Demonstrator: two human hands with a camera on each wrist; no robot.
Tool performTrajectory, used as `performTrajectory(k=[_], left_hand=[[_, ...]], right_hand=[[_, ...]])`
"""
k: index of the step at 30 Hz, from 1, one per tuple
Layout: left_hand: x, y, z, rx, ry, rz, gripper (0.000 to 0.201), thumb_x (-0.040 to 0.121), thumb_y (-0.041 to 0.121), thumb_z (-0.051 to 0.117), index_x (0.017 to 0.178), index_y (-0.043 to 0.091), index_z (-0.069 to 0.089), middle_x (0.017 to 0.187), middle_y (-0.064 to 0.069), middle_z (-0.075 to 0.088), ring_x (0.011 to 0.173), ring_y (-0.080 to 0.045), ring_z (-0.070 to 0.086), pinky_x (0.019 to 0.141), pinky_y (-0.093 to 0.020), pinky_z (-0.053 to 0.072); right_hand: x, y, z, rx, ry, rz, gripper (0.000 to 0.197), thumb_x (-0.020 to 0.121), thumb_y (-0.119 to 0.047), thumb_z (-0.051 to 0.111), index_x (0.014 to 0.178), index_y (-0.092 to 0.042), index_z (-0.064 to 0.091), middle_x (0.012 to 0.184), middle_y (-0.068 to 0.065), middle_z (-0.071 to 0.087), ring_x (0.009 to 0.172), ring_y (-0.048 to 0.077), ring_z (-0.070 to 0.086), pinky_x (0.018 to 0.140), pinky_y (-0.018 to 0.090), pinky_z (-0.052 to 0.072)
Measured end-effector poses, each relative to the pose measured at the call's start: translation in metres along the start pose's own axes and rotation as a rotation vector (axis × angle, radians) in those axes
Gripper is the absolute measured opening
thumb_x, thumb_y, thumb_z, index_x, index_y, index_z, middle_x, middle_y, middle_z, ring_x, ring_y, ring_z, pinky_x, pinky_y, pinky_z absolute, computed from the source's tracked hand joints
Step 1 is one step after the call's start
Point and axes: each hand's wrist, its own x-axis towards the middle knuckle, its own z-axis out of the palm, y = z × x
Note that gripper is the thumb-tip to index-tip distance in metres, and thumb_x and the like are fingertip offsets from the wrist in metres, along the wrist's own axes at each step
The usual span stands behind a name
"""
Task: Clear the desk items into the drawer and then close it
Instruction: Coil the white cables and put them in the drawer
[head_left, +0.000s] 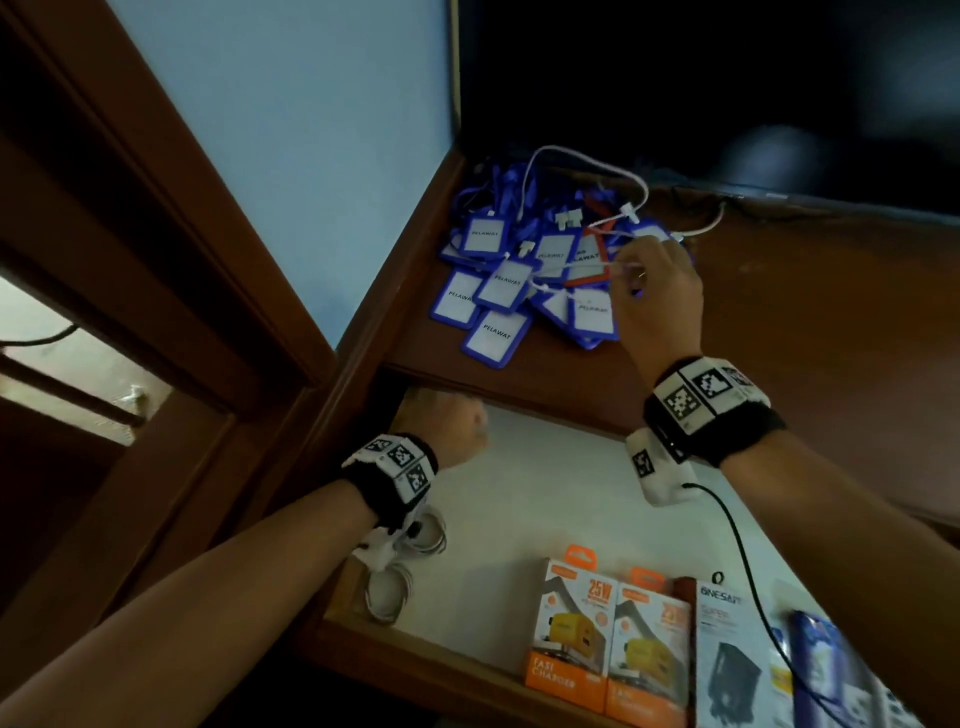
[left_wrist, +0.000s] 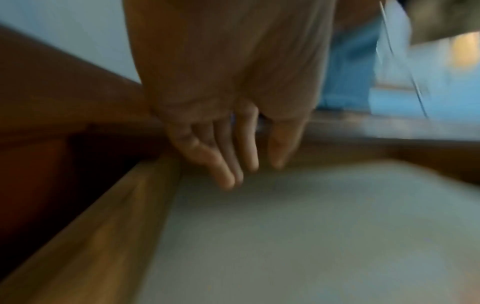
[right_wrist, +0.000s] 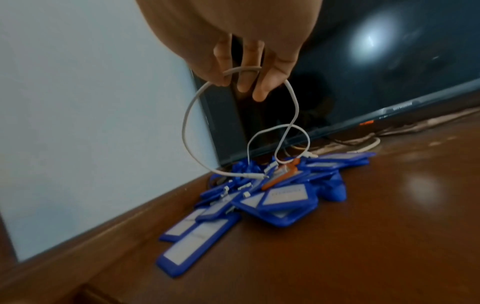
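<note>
My right hand (head_left: 644, 270) (right_wrist: 244, 84) pinches a thin white cable (head_left: 587, 161) (right_wrist: 187, 115) above the brown desk top (head_left: 779, 322) (right_wrist: 363, 246). Its loops hang down onto a pile of blue badge holders (head_left: 498, 291) (right_wrist: 259, 205) labelled PELAWAT, with one orange holder among them. Below the desk edge the drawer (head_left: 545, 499) (left_wrist: 103, 226) stands pulled out, showing its pale lining. My left hand (head_left: 457, 421) (left_wrist: 241, 164) hovers at the drawer's back left corner, fingers straight and holding nothing; that view is blurred.
In the drawer stand two orange charger boxes (head_left: 576, 634), a grey box (head_left: 732, 660), a blue pack (head_left: 821, 665) and coiled white cables (head_left: 395, 587). A dark screen (head_left: 727, 78) (right_wrist: 389, 82) rises behind the pile. Another white cable (head_left: 701, 228) lies at its foot.
</note>
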Motion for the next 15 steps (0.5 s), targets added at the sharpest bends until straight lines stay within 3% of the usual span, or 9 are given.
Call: performTrajectory(k=[2,4,6,8,10,12,15], left_hand=[[0.003,0.020,-0.025,-0.300,0.279,-0.035,0.015,0.082,0.028,0.060,0.096,0.022,0.062,0.098,0.002,0.065,0.091,-0.018,0.062,0.080,-0.028,0.049],[0.007,0.041,-0.047,-0.488,0.502,0.031,0.034,0.078,0.022,0.071,0.108,0.019,0.055,0.111,0.000,0.055,0.095,-0.015,0.056,0.079,-0.027,0.045],[0.011,0.062,-0.066,-0.576,0.612,0.237,0.061,0.073,0.022,0.078,0.124,0.013,0.046,0.127,-0.006,0.042,0.111,-0.020,0.049,0.092,-0.030,0.043],[0.016,0.083,-0.080,-0.492,0.620,0.448,0.071,0.072,0.034,0.076,0.131,0.012,0.044,0.136,-0.010,0.039,0.125,-0.026,0.040,0.104,-0.036,0.035],[0.022,0.105,-0.087,-0.392,0.560,0.582,0.052,0.078,0.037,0.071,0.121,0.012,0.056,0.132,-0.011,0.048,0.125,-0.026,0.043,0.104,-0.039,0.032],[0.028,0.124,-0.088,-0.376,0.497,0.621,0.019,0.087,0.028,0.064,0.096,0.012,0.069,0.113,-0.008,0.063,0.108,-0.023,0.054,0.095,-0.037,0.039],[0.043,0.136,-0.080,-0.377,0.376,0.502,0.029,0.096,0.026,0.052,0.077,0.014,0.070,0.084,-0.006,0.067,0.080,-0.019,0.057,0.076,-0.037,0.045]], right_hand=[[-0.005,-0.003,-0.017,0.038,0.035,-0.013,0.010,0.087,-0.008,0.057,0.095,-0.006,0.063,0.097,0.013,0.059,0.085,0.027,0.060,0.073,0.030,0.047],[-0.011,-0.008,-0.033,0.078,0.065,-0.037,0.008,0.086,-0.008,0.058,0.092,-0.007,0.064,0.095,0.008,0.056,0.083,0.025,0.060,0.072,0.030,0.049],[-0.017,-0.012,-0.048,0.094,0.083,-0.077,0.006,0.086,-0.008,0.059,0.090,-0.008,0.064,0.093,0.003,0.054,0.083,0.023,0.059,0.071,0.032,0.050],[-0.023,-0.016,-0.064,0.113,0.100,-0.103,0.005,0.085,-0.008,0.060,0.088,-0.008,0.064,0.092,0.002,0.055,0.082,0.023,0.059,0.070,0.035,0.051],[-0.027,-0.018,-0.083,0.130,0.129,-0.116,0.004,0.083,-0.007,0.062,0.086,-0.008,0.065,0.089,0.005,0.058,0.077,0.022,0.059,0.066,0.035,0.051],[-0.031,-0.016,-0.105,0.161,0.158,-0.102,0.004,0.083,-0.006,0.062,0.086,-0.008,0.065,0.087,0.005,0.058,0.073,0.019,0.058,0.065,0.032,0.050],[-0.040,-0.003,-0.141,0.183,0.218,-0.079,0.004,0.083,-0.003,0.063,0.086,-0.006,0.065,0.088,0.004,0.059,0.076,0.015,0.059,0.070,0.022,0.050]])
